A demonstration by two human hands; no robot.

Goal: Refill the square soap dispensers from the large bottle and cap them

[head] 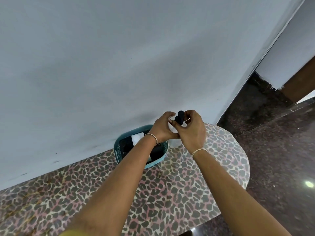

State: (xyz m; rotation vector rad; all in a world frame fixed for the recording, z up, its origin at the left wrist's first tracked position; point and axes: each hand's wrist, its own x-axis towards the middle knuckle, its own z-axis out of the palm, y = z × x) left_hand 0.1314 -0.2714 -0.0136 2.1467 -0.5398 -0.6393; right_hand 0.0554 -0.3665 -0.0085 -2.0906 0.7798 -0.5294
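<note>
- Dispenser (174, 143), seemingly white, stands on leopard-print table (170, 193), mostly hidden by hands.
- Left hand (162, 127) curls round it; right hand (193, 132) pinches black pump (180, 116).
- Teal basket (154, 164) just left, forearm crossing it.

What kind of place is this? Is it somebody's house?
Probably a room indoors, maybe a home; I can't be sure. A table with a leopard-print cover stands against a plain grey wall, the floor is dark polished stone, and a teal basket sits on the table.
</note>
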